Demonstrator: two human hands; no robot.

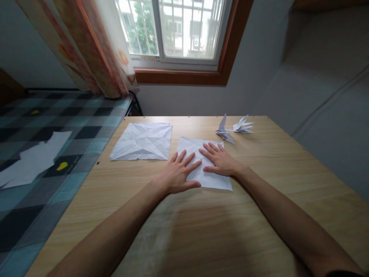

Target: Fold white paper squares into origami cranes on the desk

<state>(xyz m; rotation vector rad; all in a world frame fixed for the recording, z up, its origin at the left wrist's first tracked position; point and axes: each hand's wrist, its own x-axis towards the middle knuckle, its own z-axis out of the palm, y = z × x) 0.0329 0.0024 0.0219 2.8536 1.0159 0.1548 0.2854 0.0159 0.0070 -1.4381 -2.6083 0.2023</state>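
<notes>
A white sheet of paper (pixel 215 182), roughly square and faintly creased, lies unfolded on the wooden table (pixel 288 200). My left hand (pixel 180 173) rests flat on its left side with the fingers spread. On the right half of the same sheet, my right hand (pixel 219 159) lies palm down, fingers apart. Neither hand grips anything. The paper's middle is partly covered by the hands. Just left of it lies a second stack or sheet of creased white paper (pixel 142 140) with crossing fold lines.
Two folded paper cranes, a nearer one (pixel 223 130) and a farther one (pixel 242 125), stand at the table's back right. To the left is a bed with a checked cover (pixel 86 115), bearing loose white paper (pixel 37 159). A window (pixel 187 30) and curtain (pixel 95 50) are beyond.
</notes>
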